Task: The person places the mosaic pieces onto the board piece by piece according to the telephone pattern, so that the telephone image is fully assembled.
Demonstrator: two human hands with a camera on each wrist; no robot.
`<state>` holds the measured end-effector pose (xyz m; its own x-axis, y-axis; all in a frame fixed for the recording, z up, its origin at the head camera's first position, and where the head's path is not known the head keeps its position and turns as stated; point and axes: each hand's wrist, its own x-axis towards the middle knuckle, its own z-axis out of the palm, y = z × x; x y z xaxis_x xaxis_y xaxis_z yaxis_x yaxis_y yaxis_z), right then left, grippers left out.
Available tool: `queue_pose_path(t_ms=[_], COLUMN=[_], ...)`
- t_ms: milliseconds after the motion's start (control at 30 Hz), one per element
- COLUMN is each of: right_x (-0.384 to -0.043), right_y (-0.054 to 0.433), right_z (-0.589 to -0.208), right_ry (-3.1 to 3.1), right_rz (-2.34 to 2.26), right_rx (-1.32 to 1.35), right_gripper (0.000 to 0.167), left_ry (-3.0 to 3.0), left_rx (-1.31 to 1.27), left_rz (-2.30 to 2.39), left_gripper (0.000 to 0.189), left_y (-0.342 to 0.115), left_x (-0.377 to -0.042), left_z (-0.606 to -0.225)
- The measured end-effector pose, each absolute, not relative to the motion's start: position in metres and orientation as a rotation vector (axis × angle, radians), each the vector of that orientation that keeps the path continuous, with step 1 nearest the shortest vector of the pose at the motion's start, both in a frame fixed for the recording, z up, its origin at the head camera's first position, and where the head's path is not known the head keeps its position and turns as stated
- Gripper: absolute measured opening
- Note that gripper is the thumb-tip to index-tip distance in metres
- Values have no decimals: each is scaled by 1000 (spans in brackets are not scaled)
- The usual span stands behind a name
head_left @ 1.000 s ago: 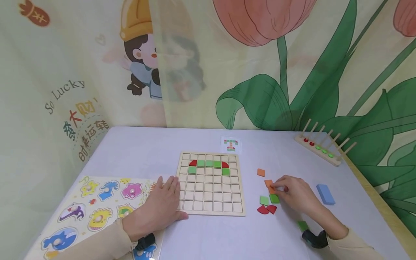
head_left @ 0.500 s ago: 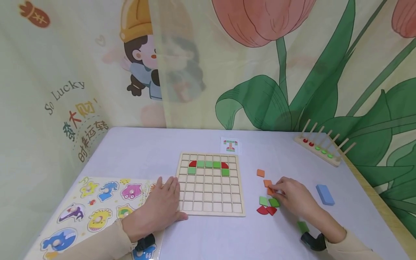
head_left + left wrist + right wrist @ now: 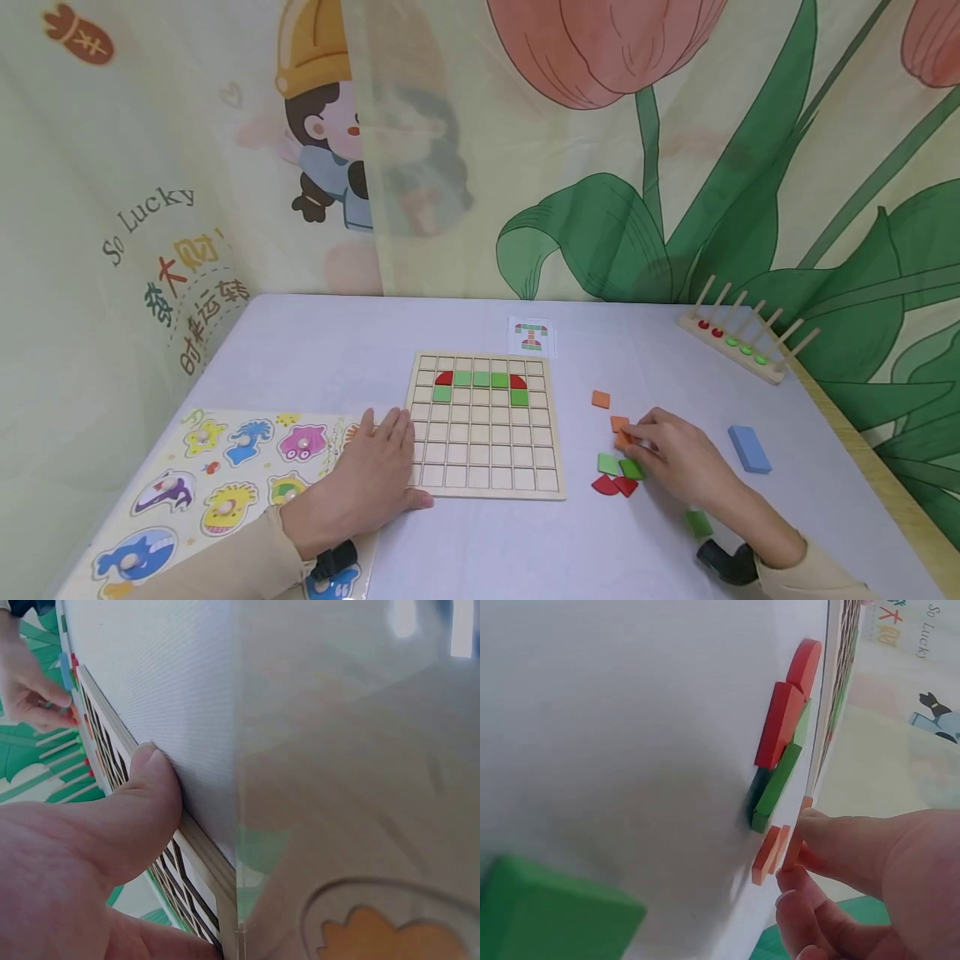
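My right hand pinches an orange square tile between thumb and fingertips, raised off the table in the right wrist view. Close by lie more orange tiles, two green tiles and two red quarter-round tiles. My left hand rests along the left side of the wooden grid board, fingers extended, its thumb against the frame near the front corner. Green squares and red quarter-rounds fill some cells in the board's upper rows.
A small pattern card lies behind the board. At the left is a knobbed animal puzzle, partly under my left arm. A wooden peg rack stands at the back right, a blue block at the right. Another green tile lies near my right wrist.
My right fingertips shift slightly with the orange tile among the loose pieces. The darker green tile beneath them has slid a little toward me and turned. My left hand stays put.
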<state>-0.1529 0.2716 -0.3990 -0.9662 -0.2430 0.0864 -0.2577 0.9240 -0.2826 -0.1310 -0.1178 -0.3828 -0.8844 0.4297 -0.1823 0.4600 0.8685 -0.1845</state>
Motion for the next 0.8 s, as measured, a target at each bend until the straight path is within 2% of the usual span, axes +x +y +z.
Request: queue_pose_path(t_ms=[233, 800], right_x=[-160, -207], right_y=[259, 187], right_z=[-392, -390], right_ry=[-3031, -2904], right_rz=[555, 639], right_rx=[406, 796], right_gripper=[37, 27], left_ry=[2898, 2893], left_rx=[686, 663], left_rz=[-323, -378], left_gripper=[95, 96], left_y=[-118, -117], left_x=[-131, -130], left_z=[-383, -384])
